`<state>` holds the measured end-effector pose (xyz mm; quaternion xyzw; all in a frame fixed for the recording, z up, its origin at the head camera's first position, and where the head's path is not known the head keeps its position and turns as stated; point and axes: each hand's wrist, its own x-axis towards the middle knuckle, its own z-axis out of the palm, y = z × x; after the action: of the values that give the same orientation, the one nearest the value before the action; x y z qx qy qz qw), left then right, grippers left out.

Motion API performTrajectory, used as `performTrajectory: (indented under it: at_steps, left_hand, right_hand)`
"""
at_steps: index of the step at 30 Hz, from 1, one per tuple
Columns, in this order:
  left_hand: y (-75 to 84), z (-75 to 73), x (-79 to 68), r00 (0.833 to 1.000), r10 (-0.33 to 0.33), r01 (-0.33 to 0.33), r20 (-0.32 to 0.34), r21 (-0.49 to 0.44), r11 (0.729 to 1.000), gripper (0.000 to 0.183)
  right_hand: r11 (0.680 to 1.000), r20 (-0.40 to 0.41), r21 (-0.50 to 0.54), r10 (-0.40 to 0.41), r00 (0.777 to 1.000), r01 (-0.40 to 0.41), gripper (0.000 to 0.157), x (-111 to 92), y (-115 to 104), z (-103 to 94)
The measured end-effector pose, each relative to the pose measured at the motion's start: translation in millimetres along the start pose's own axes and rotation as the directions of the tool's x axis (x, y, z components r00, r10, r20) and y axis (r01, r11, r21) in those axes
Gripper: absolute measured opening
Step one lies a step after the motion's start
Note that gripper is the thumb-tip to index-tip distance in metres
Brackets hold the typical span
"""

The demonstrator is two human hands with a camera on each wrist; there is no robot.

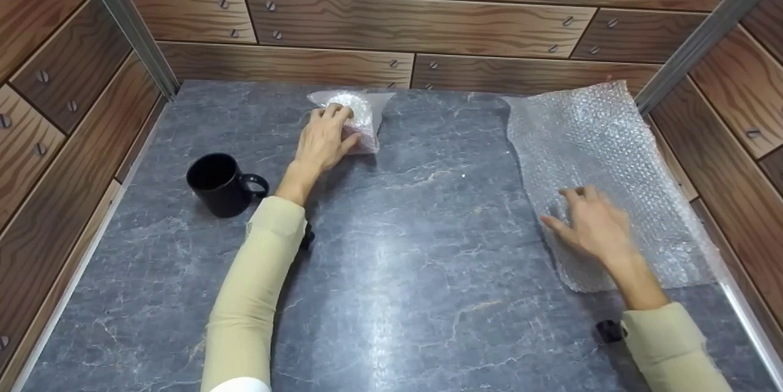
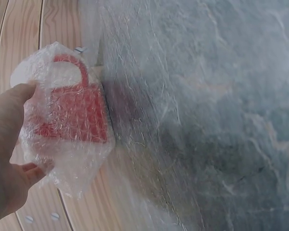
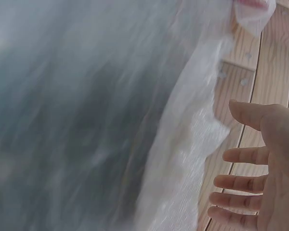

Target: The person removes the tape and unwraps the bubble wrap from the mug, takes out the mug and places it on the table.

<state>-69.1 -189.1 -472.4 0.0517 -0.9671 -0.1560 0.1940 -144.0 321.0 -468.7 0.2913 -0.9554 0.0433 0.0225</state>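
Toward the back of the table, my left hand grips a red mug wrapped in clear bubble wrap. In the left wrist view the red handle shows through the wrap, with my finger and thumb at its near side. My right hand is over a flat bubble wrap sheet on the right, fingers spread and holding nothing; whether it touches the sheet I cannot tell. Its loose fingers show beside the sheet's edge in the right wrist view.
An unwrapped black mug stands upright left of my left forearm, handle pointing right. Wood-patterned walls enclose the grey marbled table at the back and both sides. Metal posts rise at the back corners.
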Motion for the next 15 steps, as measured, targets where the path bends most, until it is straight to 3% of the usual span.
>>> performTrajectory:
  at_steps: [3, 8, 15]
  left_hand:
    - [1.2, -0.6, -0.1, 1.0, -0.002, 0.002, -0.005, 0.006, 1.0, 0.04]
    - [3.1, -2.6, 0.1, 1.0, 0.019, -0.019, -0.005, 0.034, 0.999, 0.041]
    - [5.6, -3.6, -2.3, 1.0, 0.021, -0.021, 0.001, 0.036, 0.999, 0.041]
  right_hand:
    - [0.999, -0.077, -0.004, -0.052, 0.996, 0.052, 0.07, 5.6, -15.3, 2.3]
    - [0.991, -0.207, -0.01, -0.131, 0.97, 0.132, 0.064, 17.9, -37.8, 9.4]
    - [0.982, -0.238, 0.032, -0.172, 0.956, 0.184, 0.061, 37.9, -66.9, 13.8]
